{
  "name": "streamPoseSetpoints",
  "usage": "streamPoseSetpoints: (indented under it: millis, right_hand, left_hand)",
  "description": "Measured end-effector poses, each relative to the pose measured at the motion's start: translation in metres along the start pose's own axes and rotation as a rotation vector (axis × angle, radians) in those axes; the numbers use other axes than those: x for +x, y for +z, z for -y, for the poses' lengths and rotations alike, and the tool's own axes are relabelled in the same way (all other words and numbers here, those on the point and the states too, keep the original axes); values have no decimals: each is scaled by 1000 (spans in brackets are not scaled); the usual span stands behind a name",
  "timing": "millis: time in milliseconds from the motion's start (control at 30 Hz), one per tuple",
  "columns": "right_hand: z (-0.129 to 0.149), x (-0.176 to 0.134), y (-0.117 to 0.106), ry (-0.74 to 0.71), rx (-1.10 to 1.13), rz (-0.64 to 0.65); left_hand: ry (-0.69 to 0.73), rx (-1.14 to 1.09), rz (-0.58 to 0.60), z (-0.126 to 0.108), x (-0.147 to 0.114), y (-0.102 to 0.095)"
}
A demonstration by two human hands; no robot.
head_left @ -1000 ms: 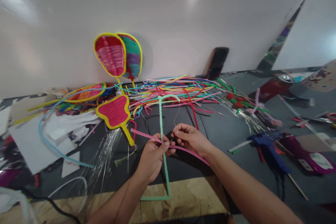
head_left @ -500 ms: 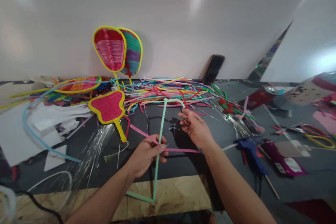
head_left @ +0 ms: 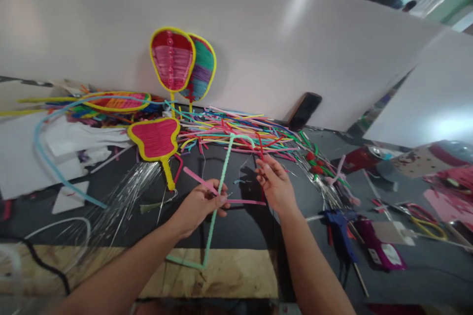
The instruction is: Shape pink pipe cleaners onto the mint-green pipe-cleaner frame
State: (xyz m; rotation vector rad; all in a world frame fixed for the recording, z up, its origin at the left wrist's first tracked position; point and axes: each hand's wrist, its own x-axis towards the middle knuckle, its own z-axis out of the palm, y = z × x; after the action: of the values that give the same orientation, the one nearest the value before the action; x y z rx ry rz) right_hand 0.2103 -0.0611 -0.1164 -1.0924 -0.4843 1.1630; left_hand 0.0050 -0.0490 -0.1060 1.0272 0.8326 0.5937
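- While the left hand (head_left: 202,203) pinches the mint stem (head_left: 226,163) and pink stem (head_left: 247,202) where the 2 cross, a slack thumb could let that crossing skid.
- Right hand (head_left: 278,184) hangs between 2 and 3 o'clock from there, fingers curled in; can't tell if they've got anything.
- Tiny wire end (head_left: 229,194) by the left thumb might prick somebody careless, imo.
- Mint's hooked top, around 1 o'clock, could snag the stem pile (head_left: 236,125) if swung.
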Motion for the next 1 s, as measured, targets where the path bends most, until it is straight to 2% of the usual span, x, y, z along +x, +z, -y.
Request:
streamPoseSetpoints:
  millis: [167, 267, 367, 467, 633, 1000]
  right_hand:
    - [-8, -17, 11, 114, -292, 179]
    - [-15, -25, 17, 147, -417, 271]
    - [-20, -28, 20, 144, -415, 315]
    - [-22, -28, 21, 144, -376, 332]
    - [-24, -27, 20, 171, -341, 344]
    - [-21, -28, 22, 177, -340, 248]
  left_hand:
    - [129, 29, -63, -2, 2, -6]
    - [114, 30, -34, -1, 2, -5]
    - [80, 50, 15, -2, 1, -3]
    - [82, 53, 52, -5, 0, -2]
    - [68, 19, 14, -5, 0, -1]
    - [45, -132, 22, 0, 3, -6]
